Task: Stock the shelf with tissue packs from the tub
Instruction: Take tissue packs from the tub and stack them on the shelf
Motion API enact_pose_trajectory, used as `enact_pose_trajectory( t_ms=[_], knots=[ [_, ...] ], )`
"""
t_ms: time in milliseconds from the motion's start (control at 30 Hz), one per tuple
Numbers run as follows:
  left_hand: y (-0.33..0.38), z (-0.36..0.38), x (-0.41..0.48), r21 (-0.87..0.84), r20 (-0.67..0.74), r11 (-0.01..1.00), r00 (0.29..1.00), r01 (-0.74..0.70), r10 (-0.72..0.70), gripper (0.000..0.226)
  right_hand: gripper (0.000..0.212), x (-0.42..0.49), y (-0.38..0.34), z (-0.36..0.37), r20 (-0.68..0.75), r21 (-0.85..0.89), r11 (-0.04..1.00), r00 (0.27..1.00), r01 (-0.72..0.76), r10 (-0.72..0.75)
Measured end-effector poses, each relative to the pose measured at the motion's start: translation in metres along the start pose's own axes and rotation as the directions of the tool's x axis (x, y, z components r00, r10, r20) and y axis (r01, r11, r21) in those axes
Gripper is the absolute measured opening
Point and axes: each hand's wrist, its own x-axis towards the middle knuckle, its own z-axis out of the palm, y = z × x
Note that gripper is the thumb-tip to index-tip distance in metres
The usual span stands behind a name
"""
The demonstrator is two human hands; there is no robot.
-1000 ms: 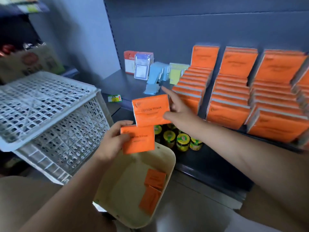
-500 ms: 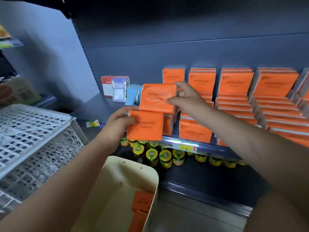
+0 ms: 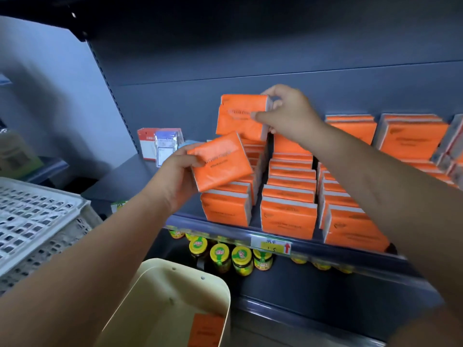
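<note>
Reaching toward the back of the leftmost row on the shelf (image 3: 333, 250), the right hand (image 3: 288, 116) pinches an upper tissue pack (image 3: 240, 117) by its right end. The thumb lies on the printed face and the other fingers curl over the top corner and the white side. That pack stands upright above the row, with nearly all of it jutting out to the left of the grip.

Lower and further left, the left hand (image 3: 175, 171) grips a second tissue pack (image 3: 221, 161) by its left end. The thumb lies across the front and the fingers are hidden behind. This one is tilted, its right side raised, and it hangs in front of the same row; I cannot tell whether it touches the packs beneath.

The stocked rows (image 3: 288, 216) of orange packs stand one behind another across the shelf, and a price label (image 3: 271, 244) sits on the front rail. Below the hands is the cream tub (image 3: 186, 269), with one orange pack (image 3: 208, 329) showing against its right wall. Jars (image 3: 220, 256) with yellow-green lids line the shelf underneath. A white perforated crate (image 3: 37, 209) sits off to the left.
</note>
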Motion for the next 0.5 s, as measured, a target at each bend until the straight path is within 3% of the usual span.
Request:
enact_pose_trajectory(
  t_ms=[133, 300, 500],
  knots=[
    [-0.001, -0.014, 0.021, -0.025, -0.096, 1.0, 0.995, -0.018, 0.016, 0.051, 0.045, 0.028, 0.002, 0.011, -0.023, -0.198, 0.973, 0.992, 0.117, -0.124],
    [-0.003, -0.023, 0.042, 0.012, -0.134, 1.0, 0.991, 0.018, -0.017, 0.056, 0.042, 0.051, 0.024, 0.039, 0.044, -0.384, 0.903, 0.981, 0.191, -0.189],
    [-0.012, -0.027, 0.061, -0.029, -0.158, 0.998, 0.985, 0.059, -0.063, 0.057, 0.038, 0.064, 0.046, 0.064, 0.113, -0.642, 0.736, 0.976, 0.214, -0.185]
  ],
)
